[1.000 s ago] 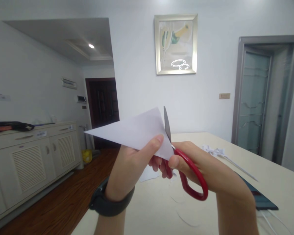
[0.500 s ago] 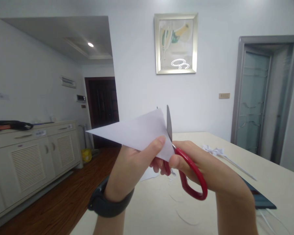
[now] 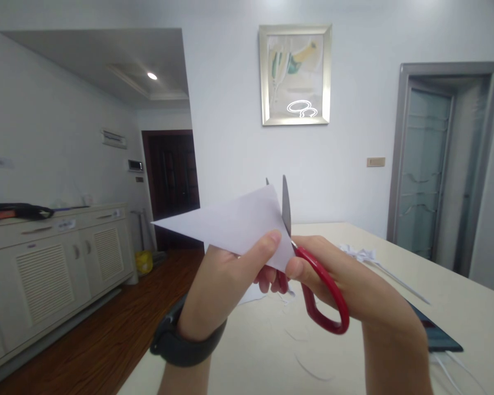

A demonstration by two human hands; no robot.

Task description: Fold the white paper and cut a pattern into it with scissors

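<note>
A folded white paper [image 3: 234, 222], pointed at its left end, is pinched in my left hand [image 3: 226, 280], thumb on top. My right hand [image 3: 337, 274] grips red-handled scissors [image 3: 325, 285] at the paper's right edge. The blades stand apart: one rises in front of the paper, while the other is mostly behind it with only its tip showing above. Part of the lower handle is hidden by the fingers. Both hands are held up above the white table [image 3: 263, 351].
Thin paper strips [image 3: 310, 370] lie on the table below my hands. To the right are a crumpled white paper piece with a long stem [image 3: 362, 253] and a dark flat device [image 3: 436, 332] with white cables. Another white sheet [image 3: 251, 294] lies partly behind my left hand.
Both hands, the paper and the scissors have shifted very slightly right. The blades remain apart at the paper's right edge, with no clear new cut visible.
</note>
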